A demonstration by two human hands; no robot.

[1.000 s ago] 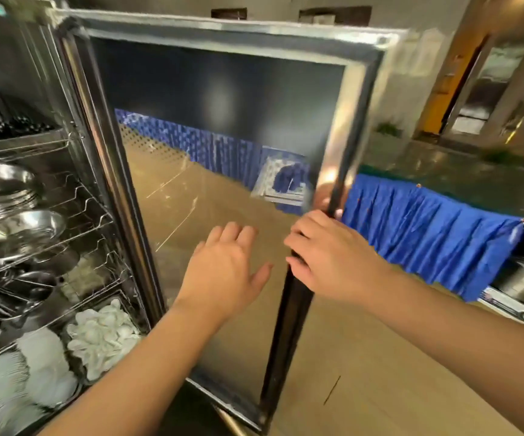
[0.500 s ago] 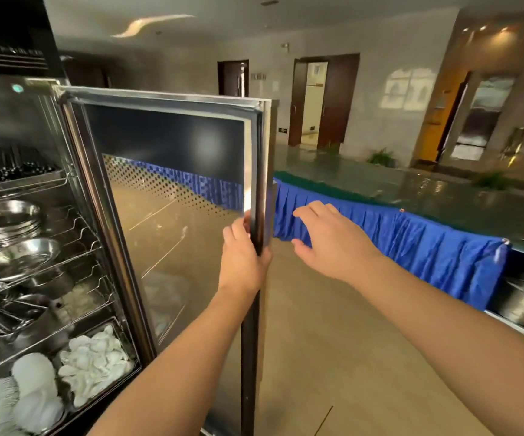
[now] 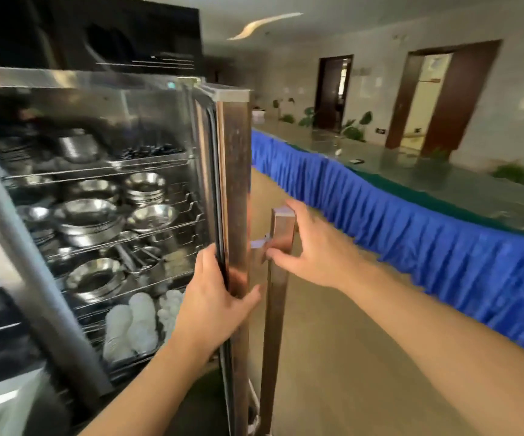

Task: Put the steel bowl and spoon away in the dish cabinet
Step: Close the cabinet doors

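Observation:
The steel dish cabinet [image 3: 97, 80] fills the left, its wire shelves holding several steel bowls [image 3: 152, 217] and some metal utensils [image 3: 135, 256]. I cannot tell which bowl and spoon are the task's own. The cabinet door [image 3: 235, 184] stands edge-on in the middle of the head view. My left hand [image 3: 213, 300] grips the door's edge from the inner side, thumb wrapped to the front. My right hand [image 3: 311, 247] closes its fingers on the long vertical door handle [image 3: 281, 228] on the outer side. Neither hand carries a bowl or spoon.
White dishes [image 3: 132, 325] and white spoons [image 3: 171, 306] lie on the lowest shelf. A grey bar [image 3: 34, 278] slants across the left foreground. A long counter with a blue pleated skirt [image 3: 411, 240] runs along the right, with tan floor [image 3: 348, 357] between it and the cabinet.
The door has swung from showing its glass face to edge-on. My left hand went from flat on the glass to gripping the edge; my right hand moved from the edge to the outer handle.

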